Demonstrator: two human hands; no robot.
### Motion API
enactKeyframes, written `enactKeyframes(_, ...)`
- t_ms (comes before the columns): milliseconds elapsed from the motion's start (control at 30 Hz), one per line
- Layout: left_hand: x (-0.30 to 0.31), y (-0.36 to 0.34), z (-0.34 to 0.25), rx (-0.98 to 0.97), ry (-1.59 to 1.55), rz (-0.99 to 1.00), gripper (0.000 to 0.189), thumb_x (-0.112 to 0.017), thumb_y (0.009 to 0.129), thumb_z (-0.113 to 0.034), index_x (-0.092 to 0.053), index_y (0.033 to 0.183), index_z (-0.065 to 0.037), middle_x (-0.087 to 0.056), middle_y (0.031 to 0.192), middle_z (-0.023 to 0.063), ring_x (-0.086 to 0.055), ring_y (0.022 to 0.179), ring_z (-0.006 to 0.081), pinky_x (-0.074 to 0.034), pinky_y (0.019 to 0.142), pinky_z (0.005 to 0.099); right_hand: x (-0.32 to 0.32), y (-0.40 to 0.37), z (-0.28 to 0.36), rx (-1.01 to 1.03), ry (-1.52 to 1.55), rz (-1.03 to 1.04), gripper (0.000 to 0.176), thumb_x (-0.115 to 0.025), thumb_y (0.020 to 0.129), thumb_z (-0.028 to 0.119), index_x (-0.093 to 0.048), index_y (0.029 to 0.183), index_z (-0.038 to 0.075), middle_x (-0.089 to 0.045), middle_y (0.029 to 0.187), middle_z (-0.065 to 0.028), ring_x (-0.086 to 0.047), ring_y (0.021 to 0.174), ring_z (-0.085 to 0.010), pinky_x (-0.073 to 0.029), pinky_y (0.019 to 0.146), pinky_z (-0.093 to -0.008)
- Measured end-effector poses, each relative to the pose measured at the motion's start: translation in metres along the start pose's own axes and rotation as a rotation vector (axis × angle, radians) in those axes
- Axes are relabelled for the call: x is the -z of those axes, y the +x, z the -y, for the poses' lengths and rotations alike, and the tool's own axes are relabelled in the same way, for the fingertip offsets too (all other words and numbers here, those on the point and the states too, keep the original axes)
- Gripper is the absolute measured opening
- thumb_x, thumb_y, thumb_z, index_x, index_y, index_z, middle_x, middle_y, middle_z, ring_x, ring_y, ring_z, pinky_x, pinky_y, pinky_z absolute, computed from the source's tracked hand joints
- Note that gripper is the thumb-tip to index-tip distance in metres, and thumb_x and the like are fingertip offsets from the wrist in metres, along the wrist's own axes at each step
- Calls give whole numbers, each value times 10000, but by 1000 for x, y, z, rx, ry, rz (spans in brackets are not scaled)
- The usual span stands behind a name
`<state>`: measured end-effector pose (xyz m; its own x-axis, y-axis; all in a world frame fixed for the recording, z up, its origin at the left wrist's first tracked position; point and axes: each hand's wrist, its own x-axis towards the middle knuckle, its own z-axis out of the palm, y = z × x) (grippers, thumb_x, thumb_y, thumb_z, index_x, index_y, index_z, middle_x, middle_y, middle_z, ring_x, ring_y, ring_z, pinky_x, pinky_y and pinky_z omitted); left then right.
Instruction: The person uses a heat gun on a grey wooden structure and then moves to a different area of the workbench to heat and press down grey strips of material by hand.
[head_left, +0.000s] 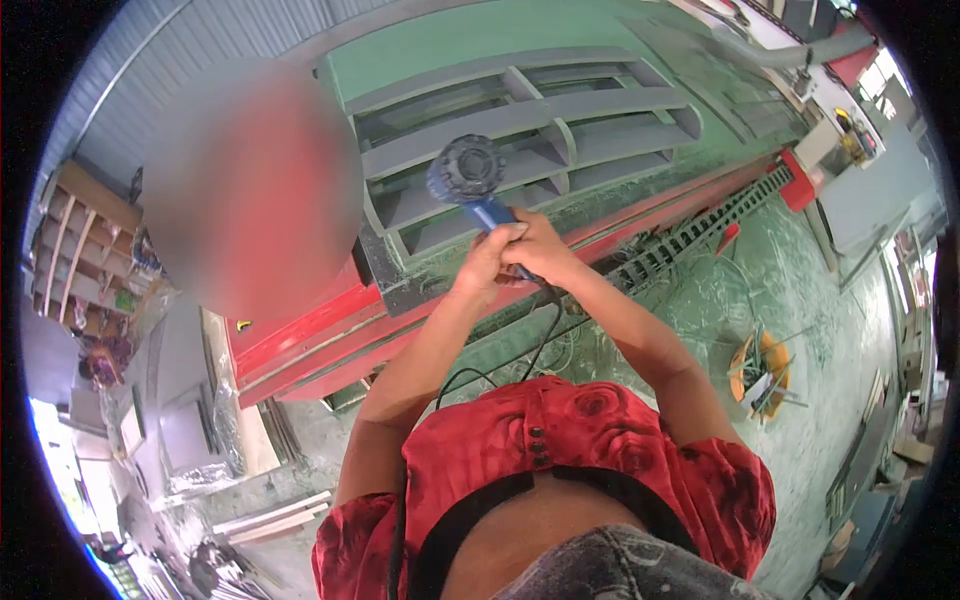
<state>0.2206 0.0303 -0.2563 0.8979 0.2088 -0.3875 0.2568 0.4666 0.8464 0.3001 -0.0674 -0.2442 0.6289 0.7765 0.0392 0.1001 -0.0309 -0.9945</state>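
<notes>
Both hands are closed round a blue corded power tool [487, 208] with a round black head. My left hand [482, 264] grips its body from the left, thumb laid along the top. From the right, my right hand [546, 248] wraps the rear end, close against the left hand. A black cord [553, 325] runs down from the tool past my shirt. The tool's head overlaps a grey slatted frame [610, 107] with curved slats and short dividers. That frame lies on the dusty green bed [400, 52] of a red machine.
A cable chain [700, 235] runs along the machine's red side [310, 350]. An orange bucket [775, 375] of scraps stands on the dusty floor at right. Wooden shelving [85, 235] is at far left, and a blurred patch covers the area left of the frame.
</notes>
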Motion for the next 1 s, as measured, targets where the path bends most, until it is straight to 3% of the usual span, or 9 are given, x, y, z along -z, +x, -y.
enactKeyframes(200, -61, 38, 0, -2, -77, 33, 374, -631, 729, -456, -572, 924, -142, -576, 725, 7, -548, 615, 139, -487, 595, 373, 64, -7, 8, -35, -16, -69, 297, -631, 628, 19, -546, 908, -35, -598, 684, -81, -592, 584, -139, -464, 513, -281)
enactKeyframes(267, -77, 51, 0, 32, -79, 29, 444, -673, 685, -435, -530, 968, -125, -525, 716, -2, -479, 564, 121, -484, 553, 372, 84, -6, 8, -73, -8, -116, 294, -627, 617, 4, -546, 897, -33, -596, 687, -82, -591, 588, -141, -463, 513, -283)
enactKeyframes(367, -94, 70, -1, 27, -45, 57, 321, -640, 737, -427, -576, 883, -149, -528, 658, -19, -494, 557, 107, -503, 578, 395, 107, -4, 8, -94, -21, -146, 288, -625, 603, -9, -544, 878, -32, -594, 692, -87, -587, 589, -145, -458, 511, -286)
enactKeyframes(467, -106, 79, -5, 43, -42, 88, 328, -645, 734, -431, -578, 886, -149, -514, 641, -26, -490, 547, 114, -507, 598, 407, 124, 2, -3, -85, 24, -175, 280, -625, 596, -18, -541, 863, -30, -590, 693, -86, -581, 587, -146, -451, 508, -290)
enactKeyframes(700, -115, 92, -3, 69, -44, 37, 384, -670, 705, -446, -590, 924, -141, -553, 726, -8, -535, 613, 152, -503, 666, 468, 135, 3, 3, -113, 26, -155, 278, -625, 597, -25, -535, 860, -29, -594, 693, -87, -585, 577, -166, -457, 506, -300)
enactKeyframes(767, -118, 89, -6, 76, -59, 25, 403, -689, 676, -407, -525, 916, -128, -427, 645, -23, -431, 562, 120, -440, 513, 378, 134, 3, 1, -106, 20, -174, 276, -625, 599, -23, -536, 861, -26, -599, 703, -92, -590, 585, -172, -463, 513, -304)
enactKeyframes(800, -116, 90, -5, 73, -64, 21, 403, -689, 676, -407, -525, 916, -128, -427, 645, -23, -431, 562, 120, -440, 513, 378, 135, 4, 1, -106, 18, -168, 276, -625, 599, -23, -536, 861, -26, -599, 703, -92, -590, 585, -172, -463, 513, -304)
enactKeyframes(1000, -108, 93, -2, 109, -48, 57, 540, -699, 647, -445, -476, 1025, -130, -440, 751, -9, -429, 651, 124, -458, 613, 416, 129, 5, 4, -155, -33, -174, 319, -621, 606, -18, -553, 917, -27, -609, 748, -86, -600, 651, -168, -473, 575, -313)
